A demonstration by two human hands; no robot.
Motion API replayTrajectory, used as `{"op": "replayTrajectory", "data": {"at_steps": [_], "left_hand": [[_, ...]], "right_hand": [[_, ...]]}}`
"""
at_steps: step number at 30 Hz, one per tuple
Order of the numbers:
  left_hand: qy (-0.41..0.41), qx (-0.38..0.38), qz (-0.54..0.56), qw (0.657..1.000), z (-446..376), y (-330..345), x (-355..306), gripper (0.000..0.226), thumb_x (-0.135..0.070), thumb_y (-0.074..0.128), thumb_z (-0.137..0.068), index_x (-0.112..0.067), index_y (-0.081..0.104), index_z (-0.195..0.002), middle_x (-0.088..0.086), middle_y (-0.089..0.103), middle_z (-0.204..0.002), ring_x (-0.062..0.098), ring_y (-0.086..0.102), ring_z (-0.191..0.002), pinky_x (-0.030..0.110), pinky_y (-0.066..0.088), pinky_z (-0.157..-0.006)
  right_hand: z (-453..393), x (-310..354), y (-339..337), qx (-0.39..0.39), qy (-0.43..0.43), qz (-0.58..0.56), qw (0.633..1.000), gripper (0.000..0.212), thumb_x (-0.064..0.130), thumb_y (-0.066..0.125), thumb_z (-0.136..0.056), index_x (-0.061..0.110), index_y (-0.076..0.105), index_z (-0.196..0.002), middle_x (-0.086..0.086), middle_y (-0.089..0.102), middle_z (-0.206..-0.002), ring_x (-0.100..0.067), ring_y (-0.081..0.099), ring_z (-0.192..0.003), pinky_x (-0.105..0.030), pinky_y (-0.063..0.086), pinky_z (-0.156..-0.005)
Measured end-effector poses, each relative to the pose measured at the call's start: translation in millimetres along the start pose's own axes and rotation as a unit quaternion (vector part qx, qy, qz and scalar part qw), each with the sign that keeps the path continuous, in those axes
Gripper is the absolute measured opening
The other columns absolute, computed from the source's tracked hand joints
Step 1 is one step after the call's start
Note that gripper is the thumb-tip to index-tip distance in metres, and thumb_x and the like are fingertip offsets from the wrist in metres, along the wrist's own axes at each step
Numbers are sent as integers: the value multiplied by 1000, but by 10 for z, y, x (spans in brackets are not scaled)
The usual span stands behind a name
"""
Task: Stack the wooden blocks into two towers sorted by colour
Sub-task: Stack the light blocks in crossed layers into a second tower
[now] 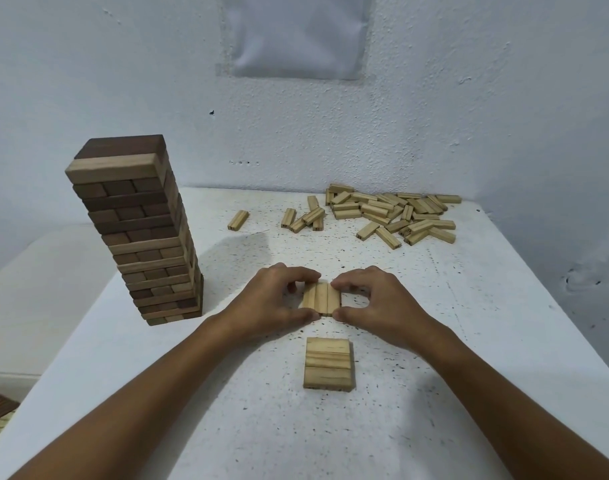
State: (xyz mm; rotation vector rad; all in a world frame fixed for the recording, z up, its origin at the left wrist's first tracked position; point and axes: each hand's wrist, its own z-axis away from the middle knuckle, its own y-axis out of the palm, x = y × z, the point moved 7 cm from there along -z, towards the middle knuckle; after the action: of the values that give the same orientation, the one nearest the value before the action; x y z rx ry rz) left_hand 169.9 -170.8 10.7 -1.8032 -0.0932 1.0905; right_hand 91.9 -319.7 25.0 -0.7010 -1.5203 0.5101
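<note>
The 3 blocks (pixel 321 298) lie side by side on the tabletop (pixel 469 341), squeezed into 1 row between the left hand (pixel 271 301) and right hand (pixel 375 303), each hand's thumb and fingers pinching an outer block; both hands are equally near. Their long axes run away from the person, ends pointing to the wall, while the base layer (pixel 328 363) just nearer the person has its 3 blocks lying crosswise, so the row would, I judge, go on top unturned. Whether the row is lifted is unclear.
</note>
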Motion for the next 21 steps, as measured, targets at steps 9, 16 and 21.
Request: {"op": "replayTrajectory", "data": {"at_steps": [9, 16, 21], "left_hand": [[2, 7, 3, 1000, -14, 27, 10, 66, -44, 77, -72, -34, 55, -134, -5, 61, -111, 3, 50, -96, 22, 39, -76], [1, 2, 16, 1000, -7, 2, -1, 74, -37, 86, -71, -34, 52, -137, -10, 59, -117, 0, 50, -100, 16, 37, -76], [-3, 11, 33, 999, -24, 10, -13, 87, -34, 88, -68, -32, 44, -143, -14, 61, -127, -1, 51, -103, 15, 38, -78]], "right_hand": [[0, -29, 5, -3, 6, 1, 1000, 50, 22, 84, -75, 21, 67, -123, 17, 53, -107, -3, 54, -103, -21, 46, -90], [-19, -84, 16, -1, 4, 6, 1000, 60, 26, 84, -73, 33, 60, -127, 15, 53, -110, 1, 50, -101, -15, 41, -81], [-30, -86, 61, 12, -10, 16, 1000, 79, 32, 86, -70, 39, 47, -138, 14, 52, -122, 0, 48, -109, -26, 44, -93]]}}
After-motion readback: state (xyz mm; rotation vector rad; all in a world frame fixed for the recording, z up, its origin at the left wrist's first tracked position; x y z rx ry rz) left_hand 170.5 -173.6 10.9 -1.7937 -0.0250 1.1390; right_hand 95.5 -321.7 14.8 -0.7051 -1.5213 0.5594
